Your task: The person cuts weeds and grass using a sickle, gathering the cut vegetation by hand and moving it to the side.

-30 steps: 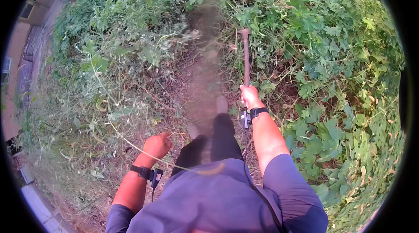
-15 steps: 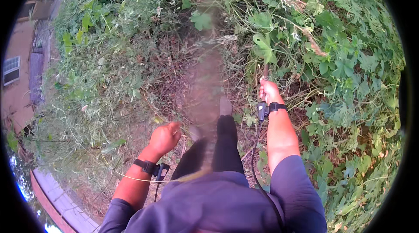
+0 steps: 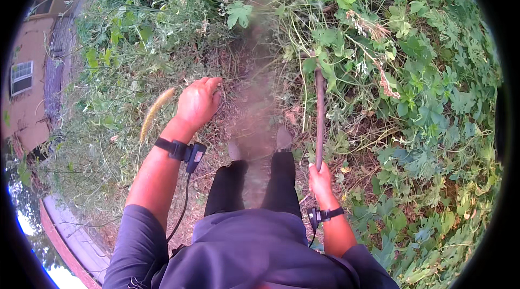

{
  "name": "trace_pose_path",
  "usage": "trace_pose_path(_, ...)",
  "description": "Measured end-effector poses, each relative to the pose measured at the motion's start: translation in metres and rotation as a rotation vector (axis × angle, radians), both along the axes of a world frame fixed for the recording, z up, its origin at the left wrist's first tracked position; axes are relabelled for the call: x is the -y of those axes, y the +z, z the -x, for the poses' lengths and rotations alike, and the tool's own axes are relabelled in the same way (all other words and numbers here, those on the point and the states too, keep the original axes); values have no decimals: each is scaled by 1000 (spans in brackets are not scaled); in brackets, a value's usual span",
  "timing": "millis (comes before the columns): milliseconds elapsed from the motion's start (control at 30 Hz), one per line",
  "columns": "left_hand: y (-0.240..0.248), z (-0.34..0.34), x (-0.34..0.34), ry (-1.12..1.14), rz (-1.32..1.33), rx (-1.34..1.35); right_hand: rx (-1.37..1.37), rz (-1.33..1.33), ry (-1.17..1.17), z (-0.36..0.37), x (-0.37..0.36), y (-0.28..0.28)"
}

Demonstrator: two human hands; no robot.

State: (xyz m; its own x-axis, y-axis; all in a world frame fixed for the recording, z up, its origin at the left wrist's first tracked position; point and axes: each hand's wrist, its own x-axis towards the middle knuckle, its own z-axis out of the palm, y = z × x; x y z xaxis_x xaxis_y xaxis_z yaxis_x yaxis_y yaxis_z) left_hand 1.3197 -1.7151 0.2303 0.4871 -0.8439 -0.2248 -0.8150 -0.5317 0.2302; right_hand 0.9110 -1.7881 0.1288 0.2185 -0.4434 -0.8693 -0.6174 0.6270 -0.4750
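My right hand (image 3: 320, 182) is closed round the lower end of a long brown wooden handle (image 3: 320, 121). From my fist the handle points away from me, and its far end goes in among green leaves, so the tool's head is mostly hidden. To the left, my left hand (image 3: 198, 100) is over dry stems and weeds, its back upward. Its fingers reach forward, slightly bent and apart from the thumb, with nothing visible in them. A yellow bristly grass head (image 3: 156, 111) stands beside my left wrist.
Dense leafy vines (image 3: 433, 110) cover the right side. Tangled weeds (image 3: 108, 143) grow on the left, before a building wall with a window (image 3: 21, 78). A strip of bare soil (image 3: 254, 94) runs ahead of my shoes (image 3: 283, 137). Cables hang from both wrist bands.
My left hand has moved forward from near my legs, and its fingers have loosened. My right hand has drawn back toward me with the handle, which now shows along much of its length.
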Motion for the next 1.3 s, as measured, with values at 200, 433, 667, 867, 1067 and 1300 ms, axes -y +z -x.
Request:
trace_pose_path(200,-9,-50,56,-259,29,160,1,160,349,1,-43,9)
trace_pose_path(433,-48,-142,125,-446,-158,573,-69,382,384,-28,-85,22)
trace_pose_path(667,-91,-242,1,-79,-651,440,-167,558,247,-28,-68,73)
trace_pose_path(867,-132,-204,-101,-56,-794,178,-39,599,497,-111,-46,62)
trace_pose_path(1067,-159,-166,-158,-11,-693,57,32,496,491,-223,-72,-51)
trace_pose_path(1300,-185,-138,-192,15,-600,26,-117,575,494,-301,-46,-195)
